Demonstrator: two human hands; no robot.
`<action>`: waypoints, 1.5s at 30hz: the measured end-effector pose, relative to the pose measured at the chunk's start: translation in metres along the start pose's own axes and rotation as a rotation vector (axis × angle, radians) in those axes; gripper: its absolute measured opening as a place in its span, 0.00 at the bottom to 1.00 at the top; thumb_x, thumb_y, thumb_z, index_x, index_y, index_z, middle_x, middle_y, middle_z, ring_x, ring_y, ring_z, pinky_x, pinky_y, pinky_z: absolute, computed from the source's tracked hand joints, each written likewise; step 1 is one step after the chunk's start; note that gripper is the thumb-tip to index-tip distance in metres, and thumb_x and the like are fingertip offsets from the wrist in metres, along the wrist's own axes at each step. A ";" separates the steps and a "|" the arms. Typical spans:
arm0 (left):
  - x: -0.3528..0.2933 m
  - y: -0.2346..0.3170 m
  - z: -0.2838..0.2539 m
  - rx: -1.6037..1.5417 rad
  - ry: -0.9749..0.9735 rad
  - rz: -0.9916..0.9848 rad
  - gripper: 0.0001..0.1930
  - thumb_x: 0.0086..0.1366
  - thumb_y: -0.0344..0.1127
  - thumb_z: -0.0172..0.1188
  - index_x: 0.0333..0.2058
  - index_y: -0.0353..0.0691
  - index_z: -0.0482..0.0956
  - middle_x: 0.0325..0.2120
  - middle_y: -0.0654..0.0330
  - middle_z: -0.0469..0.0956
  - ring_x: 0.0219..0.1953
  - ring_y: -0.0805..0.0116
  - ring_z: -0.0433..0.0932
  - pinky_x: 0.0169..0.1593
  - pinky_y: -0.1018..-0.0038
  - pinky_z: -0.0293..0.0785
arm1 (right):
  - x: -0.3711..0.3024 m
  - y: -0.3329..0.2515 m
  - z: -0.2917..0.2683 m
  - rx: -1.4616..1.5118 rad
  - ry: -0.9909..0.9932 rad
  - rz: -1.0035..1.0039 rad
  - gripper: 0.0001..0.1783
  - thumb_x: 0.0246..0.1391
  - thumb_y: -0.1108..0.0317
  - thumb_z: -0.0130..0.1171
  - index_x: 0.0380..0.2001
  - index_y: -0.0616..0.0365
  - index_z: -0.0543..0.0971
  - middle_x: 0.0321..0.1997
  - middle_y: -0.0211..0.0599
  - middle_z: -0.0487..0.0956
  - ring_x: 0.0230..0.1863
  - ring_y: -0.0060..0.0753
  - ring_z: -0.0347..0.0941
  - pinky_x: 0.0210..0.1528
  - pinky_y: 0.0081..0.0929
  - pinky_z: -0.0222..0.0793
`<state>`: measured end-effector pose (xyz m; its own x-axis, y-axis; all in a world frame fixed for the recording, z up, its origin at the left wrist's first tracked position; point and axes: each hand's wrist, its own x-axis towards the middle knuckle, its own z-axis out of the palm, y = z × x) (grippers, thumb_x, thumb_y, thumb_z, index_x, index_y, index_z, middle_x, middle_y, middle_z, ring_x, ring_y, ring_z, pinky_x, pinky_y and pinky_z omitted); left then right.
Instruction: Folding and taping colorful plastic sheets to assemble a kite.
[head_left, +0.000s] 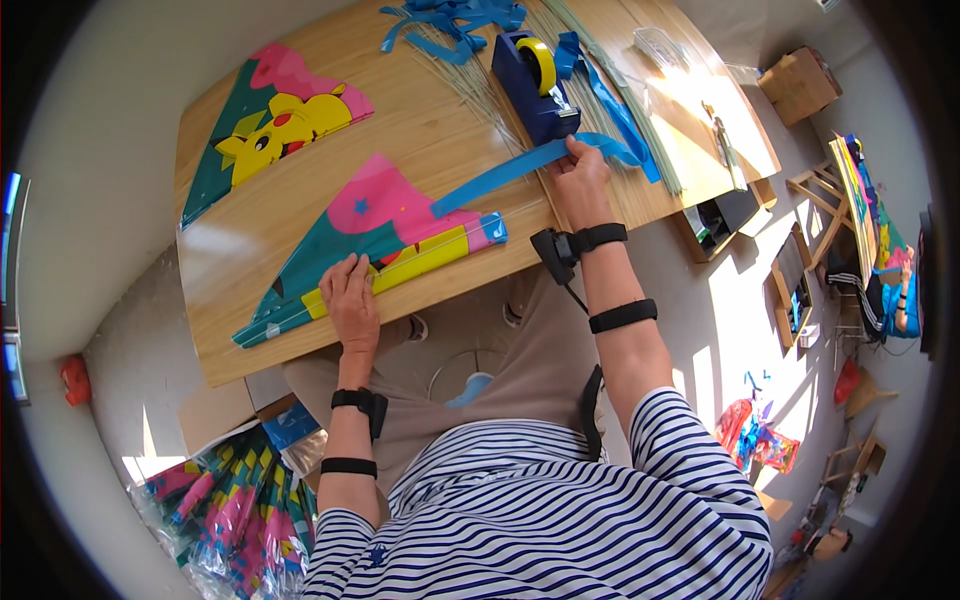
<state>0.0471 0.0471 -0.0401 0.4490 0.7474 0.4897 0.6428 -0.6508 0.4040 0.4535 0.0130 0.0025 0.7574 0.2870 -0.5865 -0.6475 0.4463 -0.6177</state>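
Observation:
A folded triangular kite [335,240] in green, pink and yellow lies near the table's front edge, a thin pale rod along its near side. My left hand [348,300] lies on that near side, fingers stretched out and pressing down. A blue ribbon [500,177] runs from the kite's pink part rightward to my right hand [583,182], whose fingertips pinch it beside the tape dispenser. This dark blue tape dispenser [530,85] carries a yellow-cored roll. A second printed kite piece [285,120] lies flat at the far left.
Thin rods [470,85] and a heap of blue ribbons [450,25] lie at the back. A clear plastic box [660,48] stands far right. Wrapped kites [235,510] fill a box below left. An open drawer [725,220] juts out right. Another person [903,300] works at far right.

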 end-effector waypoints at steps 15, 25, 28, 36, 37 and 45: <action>0.001 0.001 -0.001 -0.003 0.010 0.002 0.16 0.64 0.27 0.64 0.51 0.39 0.84 0.52 0.57 0.80 0.56 0.52 0.73 0.62 0.60 0.69 | 0.027 -0.058 -0.007 0.043 0.007 -0.194 0.20 0.52 0.85 0.65 0.48 0.59 0.75 0.36 0.37 0.81 0.33 0.37 0.79 0.40 0.44 0.78; 0.001 0.003 -0.001 -0.028 0.029 -0.011 0.16 0.63 0.27 0.64 0.50 0.39 0.85 0.51 0.58 0.80 0.56 0.53 0.73 0.61 0.60 0.69 | 0.049 -0.113 -0.007 -0.168 0.055 -0.505 0.09 0.51 0.84 0.66 0.34 0.63 0.79 0.34 0.41 0.82 0.31 0.38 0.81 0.34 0.41 0.80; 0.002 0.002 -0.002 -0.027 0.036 -0.014 0.16 0.62 0.27 0.64 0.50 0.39 0.85 0.51 0.59 0.80 0.56 0.53 0.73 0.61 0.61 0.69 | 0.041 -0.110 0.002 -0.309 0.009 -0.664 0.07 0.50 0.83 0.68 0.30 0.61 0.80 0.29 0.35 0.82 0.26 0.30 0.78 0.28 0.30 0.76; 0.002 0.002 -0.002 -0.032 0.054 -0.016 0.17 0.61 0.26 0.65 0.50 0.40 0.85 0.50 0.58 0.81 0.54 0.53 0.74 0.60 0.60 0.70 | -0.053 -0.063 0.058 -0.780 -0.224 -1.283 0.05 0.48 0.78 0.69 0.30 0.64 0.83 0.26 0.35 0.81 0.25 0.30 0.75 0.31 0.31 0.71; 0.000 0.000 -0.004 -0.021 0.055 -0.023 0.16 0.62 0.26 0.65 0.50 0.40 0.85 0.50 0.58 0.81 0.54 0.53 0.74 0.60 0.60 0.70 | -0.071 -0.046 0.067 -0.831 -0.278 -1.321 0.05 0.48 0.77 0.68 0.31 0.62 0.83 0.28 0.37 0.81 0.28 0.34 0.75 0.33 0.34 0.71; -0.002 -0.003 0.007 -0.077 0.060 -0.035 0.18 0.60 0.28 0.65 0.50 0.41 0.85 0.50 0.61 0.80 0.56 0.54 0.74 0.62 0.60 0.69 | -0.223 0.144 0.100 -0.981 -0.873 -1.584 0.13 0.41 0.77 0.61 0.34 0.55 0.78 0.34 0.43 0.73 0.36 0.51 0.74 0.37 0.44 0.69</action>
<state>0.0486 0.0481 -0.0473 0.3876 0.7617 0.5192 0.6067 -0.6348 0.4784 0.1994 0.0983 0.0970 0.2237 0.5647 0.7944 0.8768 0.2394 -0.4171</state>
